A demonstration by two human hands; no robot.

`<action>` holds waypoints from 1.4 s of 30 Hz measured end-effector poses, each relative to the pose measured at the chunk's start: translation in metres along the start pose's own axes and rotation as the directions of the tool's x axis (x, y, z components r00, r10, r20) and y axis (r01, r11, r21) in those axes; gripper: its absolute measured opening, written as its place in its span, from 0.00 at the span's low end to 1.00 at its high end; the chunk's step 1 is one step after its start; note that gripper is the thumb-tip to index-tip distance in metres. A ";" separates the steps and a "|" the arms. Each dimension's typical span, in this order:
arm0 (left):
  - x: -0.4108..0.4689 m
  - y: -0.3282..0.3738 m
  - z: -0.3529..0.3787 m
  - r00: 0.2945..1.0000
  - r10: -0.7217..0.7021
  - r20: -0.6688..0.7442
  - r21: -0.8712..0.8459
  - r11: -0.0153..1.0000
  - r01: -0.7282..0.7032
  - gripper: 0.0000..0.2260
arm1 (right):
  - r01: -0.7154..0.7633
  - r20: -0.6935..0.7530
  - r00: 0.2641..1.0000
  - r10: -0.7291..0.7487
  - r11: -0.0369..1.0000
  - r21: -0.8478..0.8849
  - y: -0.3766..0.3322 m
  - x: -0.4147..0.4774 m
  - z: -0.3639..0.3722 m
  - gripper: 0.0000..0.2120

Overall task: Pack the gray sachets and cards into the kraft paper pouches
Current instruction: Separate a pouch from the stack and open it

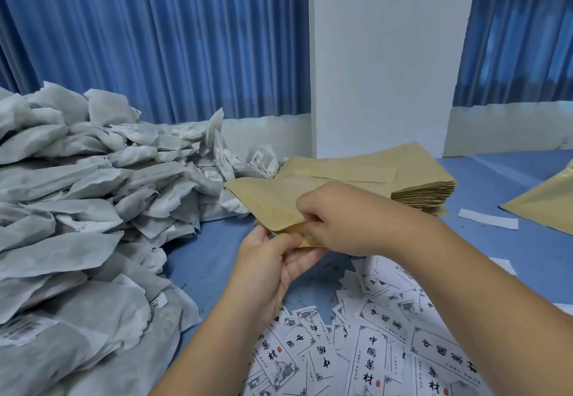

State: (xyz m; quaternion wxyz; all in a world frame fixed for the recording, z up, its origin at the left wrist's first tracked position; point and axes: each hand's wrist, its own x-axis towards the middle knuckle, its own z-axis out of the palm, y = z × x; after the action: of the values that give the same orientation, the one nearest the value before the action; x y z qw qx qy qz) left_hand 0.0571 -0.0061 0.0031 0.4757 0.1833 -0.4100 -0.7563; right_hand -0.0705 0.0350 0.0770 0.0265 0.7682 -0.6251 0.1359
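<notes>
1. Pinching the near edge of one kraft paper pouch [266, 197], both hands hold it at the middle of the frame: the left hand [269, 267] grips from below, the right hand [341, 222] from above.
2. Just behind it, right of centre, a stack of pouches [421, 178] lies on the blue bench [207, 259].
3. The gray sachets [77, 209] are heaped along the left side.
4. The printed cards [387, 333] are spread at the lower right.
5. Blue curtains [155, 39] hang across the top.
</notes>
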 end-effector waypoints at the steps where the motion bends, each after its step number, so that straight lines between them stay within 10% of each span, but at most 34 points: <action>1: 0.000 0.001 0.000 1.000 0.003 0.004 0.002 1.000 -0.003 0.14 | 0.004 -0.003 1.000 -0.004 1.000 -0.007 0.000 0.000 0.000 0.14; 22: -0.003 0.005 0.004 0.999 -0.017 0.035 -0.056 0.998 0.019 0.14 | 0.046 -0.073 0.997 -0.041 0.997 0.069 0.002 -0.002 -0.001 0.17; 32: -0.004 0.008 -0.002 0.995 0.038 -0.090 0.336 0.942 -0.006 0.08 | 0.130 -0.182 0.969 -0.165 0.973 -0.191 -0.007 0.001 0.004 0.12; 42: 0.000 0.004 -0.007 0.996 0.090 -0.019 0.238 0.968 -0.083 0.09 | 0.040 -0.207 0.976 -0.071 0.988 -0.150 -0.005 0.005 0.009 0.13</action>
State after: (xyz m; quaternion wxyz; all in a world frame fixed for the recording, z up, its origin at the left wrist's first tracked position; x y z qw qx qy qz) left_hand 0.0647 -0.0102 0.0022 0.4888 0.2318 -0.4980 -0.6777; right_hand -0.0628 0.0299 0.0707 0.1524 0.7625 -0.6053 0.1702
